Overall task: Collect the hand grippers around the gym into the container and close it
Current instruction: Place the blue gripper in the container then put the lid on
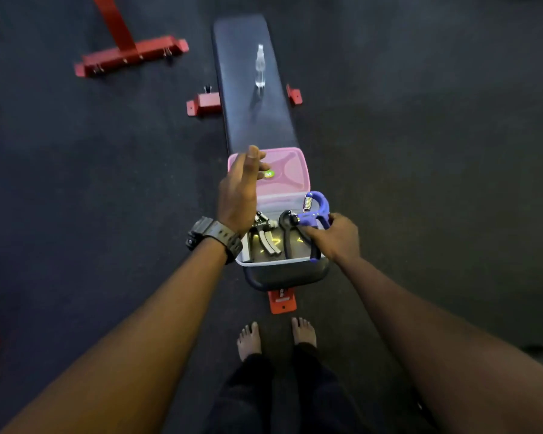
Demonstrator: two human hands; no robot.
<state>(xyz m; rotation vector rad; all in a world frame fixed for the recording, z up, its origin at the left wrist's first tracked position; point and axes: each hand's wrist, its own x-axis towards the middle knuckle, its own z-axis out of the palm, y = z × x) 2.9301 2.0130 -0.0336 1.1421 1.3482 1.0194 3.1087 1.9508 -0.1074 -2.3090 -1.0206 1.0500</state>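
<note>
Head view is showing the right hand [336, 234] gripping a blue hand gripper [315, 216] by one of its handles, fingers curled round it, with the spring end pointing away from the wrist and the other handle dipping into the container [282, 263]. That clear container is sitting on the near end of a dark bench [248, 120], directly under and just left of this hand. Just left of the fingers, a black hand gripper [287, 233] and a grey one [264, 236] are already lying inside. The left hand [239, 192] is hovering above the container's left side with fingers loosely spread, holding nothing; just beyond its fingertips the pink lid [290, 170] is lying flat on the bench, touching the container's far edge.

Judging by its build, the gripper is looking stiff, light and sturdy, with an awkward splayed shape, so holding one handle and tilting it in seems sensible. A clear bottle [260, 65] is standing well beyond both hands on the bench.
</note>
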